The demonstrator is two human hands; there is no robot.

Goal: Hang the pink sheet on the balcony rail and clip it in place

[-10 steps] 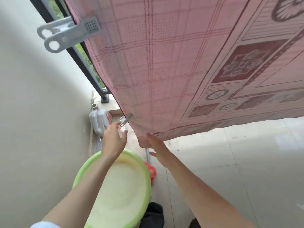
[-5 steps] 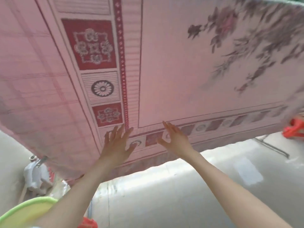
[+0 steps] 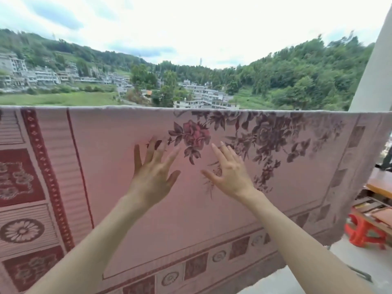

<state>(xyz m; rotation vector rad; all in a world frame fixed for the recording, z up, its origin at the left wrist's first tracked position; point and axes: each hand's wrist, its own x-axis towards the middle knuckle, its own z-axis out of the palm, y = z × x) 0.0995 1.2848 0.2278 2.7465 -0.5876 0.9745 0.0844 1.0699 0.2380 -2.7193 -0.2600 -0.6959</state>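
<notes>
Pink sheet (image 3: 131,209) is hanging draped over the balcony rail, hiding it and spanning nearly the whole view. White pillar (image 3: 373,77) is standing at the sheet's right end, red plastic stool (image 3: 360,232) below it. Left hand (image 3: 151,177) and right hand (image 3: 231,172) are hovering before the sheet's middle, fingers spread, grasping nothing; contact unclear.

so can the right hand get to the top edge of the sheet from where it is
Probably yes. The right hand is open in front of the pink sheet, below its top edge, and nothing shows between them.
</notes>
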